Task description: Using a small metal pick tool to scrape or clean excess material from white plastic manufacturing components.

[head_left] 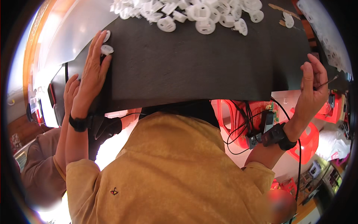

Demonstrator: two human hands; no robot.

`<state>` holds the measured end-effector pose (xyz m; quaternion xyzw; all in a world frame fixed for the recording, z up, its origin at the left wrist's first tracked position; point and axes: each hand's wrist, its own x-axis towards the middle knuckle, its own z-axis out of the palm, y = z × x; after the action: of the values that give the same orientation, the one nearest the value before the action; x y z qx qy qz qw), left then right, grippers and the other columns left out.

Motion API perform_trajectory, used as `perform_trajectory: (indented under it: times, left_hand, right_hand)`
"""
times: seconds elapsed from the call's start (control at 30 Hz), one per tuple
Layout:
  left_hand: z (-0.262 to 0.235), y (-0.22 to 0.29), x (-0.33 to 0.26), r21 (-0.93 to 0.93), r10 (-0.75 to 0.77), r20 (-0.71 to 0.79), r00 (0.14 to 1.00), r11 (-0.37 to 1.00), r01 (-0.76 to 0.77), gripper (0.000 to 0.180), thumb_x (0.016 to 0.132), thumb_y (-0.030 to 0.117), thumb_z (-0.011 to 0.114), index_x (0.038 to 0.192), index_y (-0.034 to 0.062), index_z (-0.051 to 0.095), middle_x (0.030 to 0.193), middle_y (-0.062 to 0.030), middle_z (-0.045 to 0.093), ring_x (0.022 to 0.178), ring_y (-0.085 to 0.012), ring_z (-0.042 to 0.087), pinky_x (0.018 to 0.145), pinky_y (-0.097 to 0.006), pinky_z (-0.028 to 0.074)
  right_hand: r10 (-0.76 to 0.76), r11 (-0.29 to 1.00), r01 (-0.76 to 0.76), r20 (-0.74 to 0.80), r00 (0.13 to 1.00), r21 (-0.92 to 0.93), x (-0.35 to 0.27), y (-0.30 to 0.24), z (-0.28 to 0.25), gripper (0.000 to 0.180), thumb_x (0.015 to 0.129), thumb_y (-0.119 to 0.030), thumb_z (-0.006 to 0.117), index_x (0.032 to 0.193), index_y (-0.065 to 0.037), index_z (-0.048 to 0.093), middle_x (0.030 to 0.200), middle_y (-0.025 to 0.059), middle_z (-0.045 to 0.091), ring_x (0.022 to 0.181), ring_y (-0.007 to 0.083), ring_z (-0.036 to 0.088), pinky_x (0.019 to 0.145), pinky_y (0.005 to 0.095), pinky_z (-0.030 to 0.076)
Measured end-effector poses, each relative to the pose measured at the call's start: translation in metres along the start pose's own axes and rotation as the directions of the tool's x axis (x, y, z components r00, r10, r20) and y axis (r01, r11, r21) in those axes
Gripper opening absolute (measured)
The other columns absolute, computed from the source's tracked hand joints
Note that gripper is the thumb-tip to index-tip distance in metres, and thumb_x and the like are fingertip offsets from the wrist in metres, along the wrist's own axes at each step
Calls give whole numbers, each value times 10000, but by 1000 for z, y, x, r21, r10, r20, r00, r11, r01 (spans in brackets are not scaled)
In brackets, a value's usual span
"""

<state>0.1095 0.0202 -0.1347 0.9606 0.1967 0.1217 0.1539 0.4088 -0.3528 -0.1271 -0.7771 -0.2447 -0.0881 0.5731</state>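
My left hand [91,72] lies at the left side of the black tabletop [190,63], fingers stretched out. A small white round plastic part [107,50] sits between its thumb tip and index finger; whether they touch it I cannot tell. Beside the fingertips is another white part [107,36], partly hidden by them. Off the table's right end, my right hand [314,80] is raised with its fingers curled around a thin dark rod-like tool [330,82], whose slim end sticks out to the right. The palm hides the rest of it.
A heap of white plastic parts [201,13] covers the table's far edge. Another part [288,19] lies far right, near a translucent bag of parts [324,33]. A person's hand [71,91] is close by my left wrist. Black cables [244,119] and red stools [307,143] are below.
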Motion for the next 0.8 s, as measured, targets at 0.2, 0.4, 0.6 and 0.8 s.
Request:
perform_trajectory:
  times: [0.2,0.4,0.6,0.8]
  left_hand:
    - [-26,14,-22,157,-30,-15,999,987,32,613,923,8,553,1491,92,337,1528,-129,374,1410,-275,363,1156,-357,296]
    - [-48,36,-39,767,-657,1,754,484,421,508,1019,282,426,1492,125,328,1476,-36,468,1269,-219,542,976,-358,493]
    - [-18,-52,-88,94,-327,-39,944,939,330,616,1045,407,338,1533,49,224,1585,-148,236,1476,-280,182,1189,-394,107]
    - [4,-41,-59,31,-228,-122,966,972,233,644,1040,465,313,1531,57,230,1573,-144,259,1468,-279,202,1183,-398,129]
  right_hand:
    - [-3,999,0,-64,998,-40,-7,4,-16,158,916,-102,675,1053,-29,704,852,-12,664,745,41,585,649,163,412]
    - [9,999,-6,-88,996,36,-31,6,-25,136,890,-56,688,1019,-27,717,843,1,673,721,39,591,613,171,397]
    - [122,984,-122,6,992,127,-43,16,-31,144,892,-29,684,1036,-14,690,811,-34,624,677,11,508,602,158,383]
    - [209,971,-217,88,974,100,-78,22,-40,133,893,-38,683,1023,-13,689,804,-31,636,647,16,512,570,169,385]
